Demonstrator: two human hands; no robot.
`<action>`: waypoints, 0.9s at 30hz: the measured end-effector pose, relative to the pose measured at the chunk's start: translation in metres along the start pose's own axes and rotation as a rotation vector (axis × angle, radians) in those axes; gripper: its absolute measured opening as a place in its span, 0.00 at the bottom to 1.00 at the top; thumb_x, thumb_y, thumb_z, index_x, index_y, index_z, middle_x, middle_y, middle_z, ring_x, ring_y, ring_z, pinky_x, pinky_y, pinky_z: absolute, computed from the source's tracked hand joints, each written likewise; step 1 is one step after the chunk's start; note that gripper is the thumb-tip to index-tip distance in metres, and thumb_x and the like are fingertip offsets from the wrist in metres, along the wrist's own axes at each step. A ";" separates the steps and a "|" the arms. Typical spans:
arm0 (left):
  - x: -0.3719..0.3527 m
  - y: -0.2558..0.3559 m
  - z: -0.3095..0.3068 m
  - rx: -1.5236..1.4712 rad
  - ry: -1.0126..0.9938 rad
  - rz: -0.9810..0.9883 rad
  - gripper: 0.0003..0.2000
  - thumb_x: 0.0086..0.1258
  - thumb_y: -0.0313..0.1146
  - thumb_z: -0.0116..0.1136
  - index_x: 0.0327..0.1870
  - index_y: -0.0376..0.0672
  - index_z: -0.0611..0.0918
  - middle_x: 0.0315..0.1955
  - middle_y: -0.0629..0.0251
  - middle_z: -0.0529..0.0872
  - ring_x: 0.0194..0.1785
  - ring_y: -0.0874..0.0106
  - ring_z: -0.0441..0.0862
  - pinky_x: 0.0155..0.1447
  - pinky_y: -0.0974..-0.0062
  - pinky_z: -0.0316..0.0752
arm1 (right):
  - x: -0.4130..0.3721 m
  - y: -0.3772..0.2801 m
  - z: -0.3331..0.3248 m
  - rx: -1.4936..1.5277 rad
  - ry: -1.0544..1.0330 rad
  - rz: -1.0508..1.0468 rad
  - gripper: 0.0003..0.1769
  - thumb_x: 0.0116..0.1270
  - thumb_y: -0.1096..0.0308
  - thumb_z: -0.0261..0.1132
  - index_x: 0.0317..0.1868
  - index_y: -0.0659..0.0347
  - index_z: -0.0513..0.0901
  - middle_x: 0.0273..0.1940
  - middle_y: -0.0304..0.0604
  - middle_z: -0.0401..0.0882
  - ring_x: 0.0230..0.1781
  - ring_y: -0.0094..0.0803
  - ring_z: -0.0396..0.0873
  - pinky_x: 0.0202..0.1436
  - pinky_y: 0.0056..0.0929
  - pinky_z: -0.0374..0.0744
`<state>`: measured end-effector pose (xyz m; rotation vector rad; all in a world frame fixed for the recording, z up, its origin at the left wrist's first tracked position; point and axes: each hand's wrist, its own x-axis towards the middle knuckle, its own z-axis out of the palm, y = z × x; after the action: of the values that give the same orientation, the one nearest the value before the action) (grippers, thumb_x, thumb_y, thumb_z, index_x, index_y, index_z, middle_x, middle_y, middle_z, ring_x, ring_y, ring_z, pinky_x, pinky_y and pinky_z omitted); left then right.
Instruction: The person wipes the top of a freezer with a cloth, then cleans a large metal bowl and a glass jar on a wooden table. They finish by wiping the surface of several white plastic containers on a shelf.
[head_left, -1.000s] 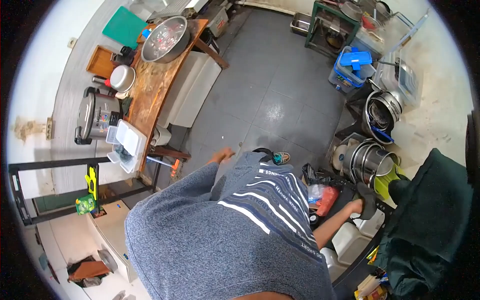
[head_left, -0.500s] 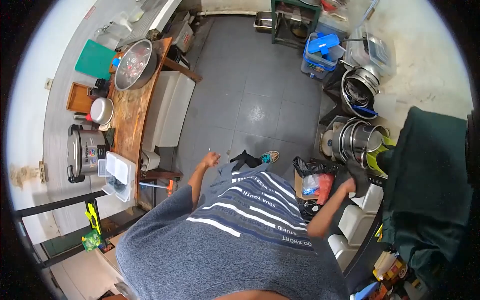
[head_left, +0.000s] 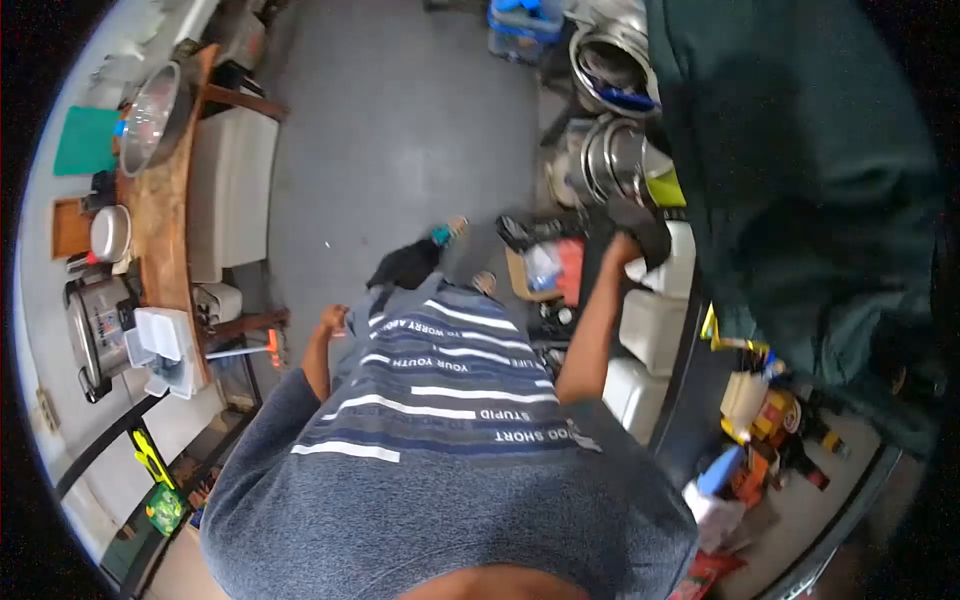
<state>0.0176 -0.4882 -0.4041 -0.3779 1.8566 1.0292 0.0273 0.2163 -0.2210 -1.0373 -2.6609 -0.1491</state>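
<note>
My right hand (head_left: 627, 247), its fingers closed, grips a dark, soft-looking cloth (head_left: 645, 228) on my right side. Just beyond it are stacked metal pots (head_left: 608, 160) and a yellow-green item (head_left: 664, 189). My left hand (head_left: 333, 318) hangs low beside my shirt with its fingers curled in. Nothing shows in it, though it is small and slightly blurred. Left of that hand stands the wooden table (head_left: 165, 225), and it touches nothing I can see.
Grey floor (head_left: 400, 130) runs ahead between the table and the pots. A cardboard box (head_left: 520, 275) with bags sits by my feet. White containers (head_left: 645, 330) line the right, under a hanging dark green cloth (head_left: 790, 150). A large metal bowl (head_left: 180, 125) stands on the table.
My view has shifted right and downward, so the table and pots sit further left. My feet have moved in a step. The dark cloth stays in my right hand.
</note>
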 end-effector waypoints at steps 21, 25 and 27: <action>-0.132 -0.027 0.104 0.023 0.178 -0.126 0.17 0.63 0.43 0.52 0.45 0.39 0.77 0.31 0.53 0.83 0.34 0.59 0.81 0.40 0.64 0.76 | -0.012 -0.040 0.071 0.563 0.164 0.314 0.19 0.63 0.60 0.58 0.47 0.66 0.81 0.47 0.47 0.81 0.46 0.39 0.78 0.52 0.35 0.75; -0.108 -0.014 0.099 0.191 0.254 0.156 0.19 0.64 0.48 0.51 0.43 0.39 0.78 0.36 0.49 0.83 0.43 0.54 0.80 0.47 0.61 0.74 | 0.010 0.014 0.096 0.510 0.214 0.301 0.19 0.62 0.61 0.58 0.48 0.66 0.80 0.48 0.47 0.81 0.48 0.37 0.77 0.54 0.33 0.74; -0.100 -0.002 0.090 0.217 0.135 0.054 0.20 0.64 0.49 0.51 0.43 0.39 0.78 0.37 0.48 0.83 0.46 0.52 0.79 0.49 0.60 0.73 | 0.007 0.049 0.108 0.490 0.240 0.289 0.19 0.62 0.62 0.58 0.48 0.67 0.80 0.48 0.47 0.80 0.49 0.36 0.76 0.55 0.32 0.74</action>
<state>0.1219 -0.4356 -0.3385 -0.2748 2.0863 0.8436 0.0317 0.2782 -0.3227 -1.1296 -2.1447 0.3928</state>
